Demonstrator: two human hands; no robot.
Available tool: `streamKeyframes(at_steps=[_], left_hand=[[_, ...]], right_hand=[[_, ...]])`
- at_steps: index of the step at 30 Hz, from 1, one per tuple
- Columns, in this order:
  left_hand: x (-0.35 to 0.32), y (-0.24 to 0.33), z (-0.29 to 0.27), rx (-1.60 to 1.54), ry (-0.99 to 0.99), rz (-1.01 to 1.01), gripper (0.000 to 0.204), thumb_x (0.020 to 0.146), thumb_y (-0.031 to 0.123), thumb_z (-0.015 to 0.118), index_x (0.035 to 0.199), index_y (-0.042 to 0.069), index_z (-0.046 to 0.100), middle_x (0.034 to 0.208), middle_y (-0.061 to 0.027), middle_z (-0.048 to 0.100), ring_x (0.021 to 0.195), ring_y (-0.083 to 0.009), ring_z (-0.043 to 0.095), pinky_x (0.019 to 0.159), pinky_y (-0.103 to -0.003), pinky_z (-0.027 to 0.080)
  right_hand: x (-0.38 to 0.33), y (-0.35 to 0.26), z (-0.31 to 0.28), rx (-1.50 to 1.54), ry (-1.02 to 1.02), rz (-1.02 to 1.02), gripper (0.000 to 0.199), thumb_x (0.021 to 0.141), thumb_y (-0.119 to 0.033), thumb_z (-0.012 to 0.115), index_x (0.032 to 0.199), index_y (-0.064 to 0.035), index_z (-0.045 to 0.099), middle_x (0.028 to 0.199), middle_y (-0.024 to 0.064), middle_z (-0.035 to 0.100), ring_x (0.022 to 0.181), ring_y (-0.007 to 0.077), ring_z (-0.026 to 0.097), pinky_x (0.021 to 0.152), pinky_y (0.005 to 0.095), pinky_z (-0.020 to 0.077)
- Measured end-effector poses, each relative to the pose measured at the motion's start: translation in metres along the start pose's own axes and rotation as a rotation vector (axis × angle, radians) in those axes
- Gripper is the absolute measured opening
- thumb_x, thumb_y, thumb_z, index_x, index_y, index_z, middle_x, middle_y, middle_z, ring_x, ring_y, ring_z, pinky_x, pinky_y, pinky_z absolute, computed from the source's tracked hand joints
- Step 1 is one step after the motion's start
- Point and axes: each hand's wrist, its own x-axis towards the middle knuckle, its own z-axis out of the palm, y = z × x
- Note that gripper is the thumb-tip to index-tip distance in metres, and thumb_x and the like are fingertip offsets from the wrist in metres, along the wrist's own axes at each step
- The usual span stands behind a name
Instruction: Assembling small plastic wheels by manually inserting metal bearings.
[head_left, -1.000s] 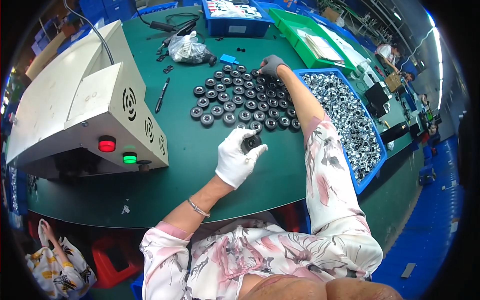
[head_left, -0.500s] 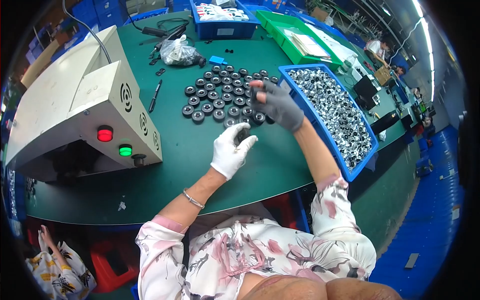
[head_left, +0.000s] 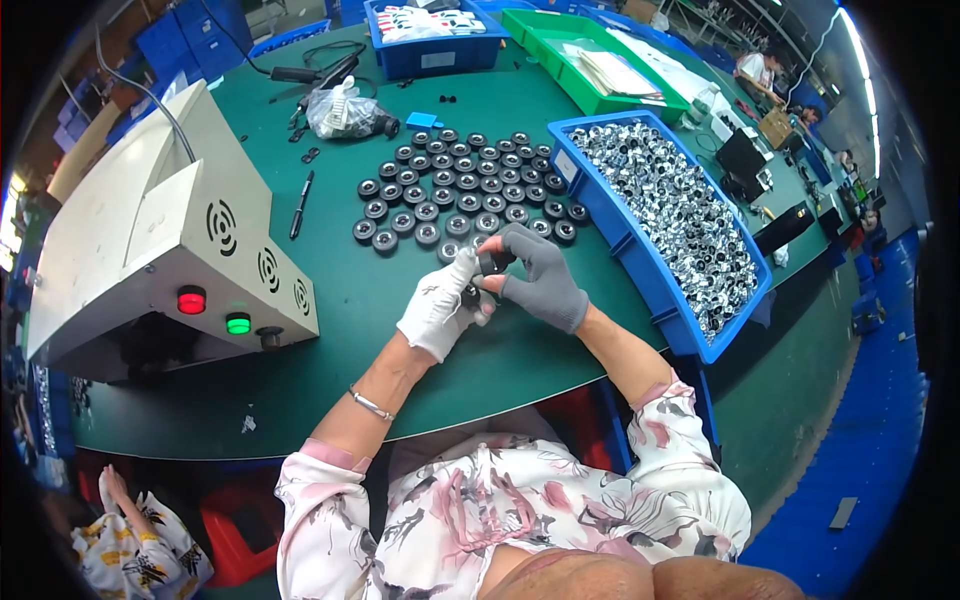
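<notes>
My left hand [head_left: 438,306], in a white glove, is closed around a small dark piece [head_left: 471,296] mostly hidden by its fingers. Against it, my right hand [head_left: 546,279], in a grey glove with bare fingertips, pinches a black wheel [head_left: 491,263]. The two hands meet low over the green table, just in front of many black wheels [head_left: 467,202] with silvery centres. These wheels lie flat in loose rows. How the two held pieces touch is hidden by the fingers.
To the right is a blue bin [head_left: 690,334] full of shiny metal parts. A cream machine [head_left: 150,240] with red and green lights stands at left, a black pen [head_left: 301,205] beside it. Farther back are a plastic bag [head_left: 345,110], a blue tray [head_left: 440,62] and a green tray [head_left: 575,85].
My right hand has come down and left from above the wheels to meet my left hand, with a black wheel now in its fingers. The left hand has shifted slightly nearer me.
</notes>
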Motion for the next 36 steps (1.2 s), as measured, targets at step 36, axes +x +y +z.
streamKeyframes(at_steps=[36], left_hand=[[-0.009,-0.008,0.01,-0.146,0.09,-0.01,0.03,0.104,0.035,0.057,0.114,0.008,0.064,0.091,-0.0031,0.063,0.076,-0.0135,0.057,0.065,-0.028,0.043]], right_hand=[[0.005,0.002,0.014,-0.323,0.142,-0.391,0.041,0.064,-0.019,0.084,0.094,-0.0027,0.062,0.087,0.0092,0.058,0.082,0.0277,0.055,0.074,0.0383,0.0429]])
